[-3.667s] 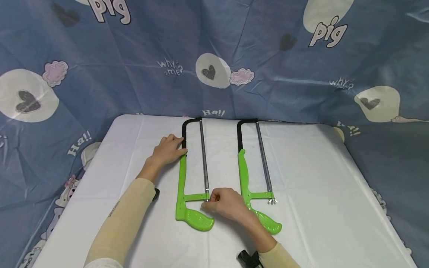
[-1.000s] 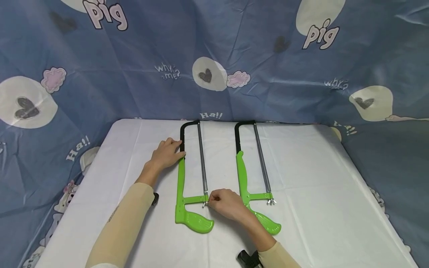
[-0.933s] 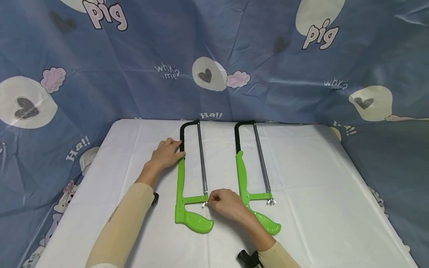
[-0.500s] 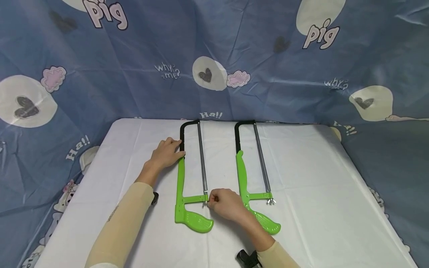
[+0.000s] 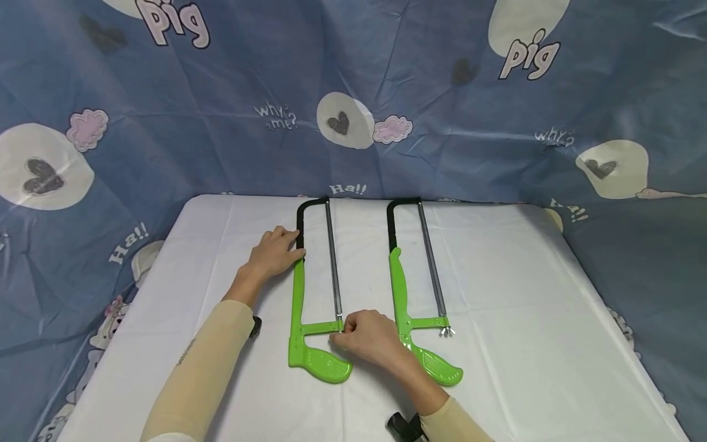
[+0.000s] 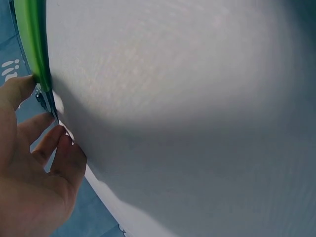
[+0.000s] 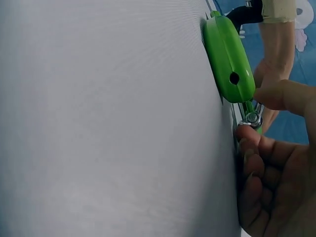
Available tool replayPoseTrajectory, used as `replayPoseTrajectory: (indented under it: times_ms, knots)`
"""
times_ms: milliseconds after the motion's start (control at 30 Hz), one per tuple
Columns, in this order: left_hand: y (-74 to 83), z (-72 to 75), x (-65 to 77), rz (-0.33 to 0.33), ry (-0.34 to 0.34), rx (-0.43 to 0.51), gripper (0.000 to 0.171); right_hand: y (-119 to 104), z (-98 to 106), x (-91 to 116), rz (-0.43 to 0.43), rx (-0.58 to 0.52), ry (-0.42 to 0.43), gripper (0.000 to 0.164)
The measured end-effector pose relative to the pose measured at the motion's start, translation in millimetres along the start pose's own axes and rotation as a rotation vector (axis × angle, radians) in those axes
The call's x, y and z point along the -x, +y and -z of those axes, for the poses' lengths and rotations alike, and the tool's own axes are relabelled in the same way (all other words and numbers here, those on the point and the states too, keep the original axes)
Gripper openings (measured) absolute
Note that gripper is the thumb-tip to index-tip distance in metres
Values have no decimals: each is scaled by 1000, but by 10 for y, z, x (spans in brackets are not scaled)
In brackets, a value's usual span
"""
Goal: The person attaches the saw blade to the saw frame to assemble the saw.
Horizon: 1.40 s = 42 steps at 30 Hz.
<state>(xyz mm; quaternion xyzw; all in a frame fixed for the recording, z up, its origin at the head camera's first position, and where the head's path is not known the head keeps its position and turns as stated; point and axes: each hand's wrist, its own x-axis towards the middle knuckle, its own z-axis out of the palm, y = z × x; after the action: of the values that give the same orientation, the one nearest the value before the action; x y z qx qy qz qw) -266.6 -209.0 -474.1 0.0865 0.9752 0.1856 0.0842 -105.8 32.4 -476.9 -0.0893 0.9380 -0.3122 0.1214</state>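
Note:
Two hacksaws with green handles and black front frames lie side by side on a white-covered table. My left hand [image 5: 272, 252] pinches the black frame of the left hacksaw [image 5: 298, 294] between thumb and fingers, just above the green part. At the lower end of that saw's blade [image 5: 334, 264], my right hand [image 5: 372, 337] has thumb and index finger at the wing nut. The right wrist view shows this metal wing nut [image 7: 253, 118] between thumb and index fingertip, below the green grip [image 7: 229, 54]. From the head, my fingers mostly cover the nut.
The second hacksaw [image 5: 401, 288] lies to the right, its grip partly behind my right wrist. Its own wing nut [image 5: 447, 332] shows. A blue patterned cloth [image 5: 248, 153] hangs behind and around the white table [image 5: 530, 319].
Half a second to one second ago the right fingers were just right of the wing nut, which showed. Now the thumb reaches left beneath it and hides it. The left hand stays in place.

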Motion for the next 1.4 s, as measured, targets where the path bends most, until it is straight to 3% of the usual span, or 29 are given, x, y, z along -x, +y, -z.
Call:
replayPoseTrajectory:
  times_ms: [267, 533, 1000, 1267, 1400]
  knots:
    - [-13, 7, 5, -2, 4, -2, 65, 28, 23, -13, 8, -19, -46, 25]
    - [-24, -2, 7, -4, 8, -5, 65, 57, 48, -17, 37, -56, -78, 27]
    - [-11, -14, -3, -5, 6, 10, 64, 77, 132, -52, 112, -21, -167, 26]
    - [-2, 9, 6, -11, -2, 7, 64, 87, 106, -54, 90, -95, -124, 14]
    - [-4, 11, 10, -9, -5, 12, 64, 96, 95, -30, 93, -90, -99, 16]
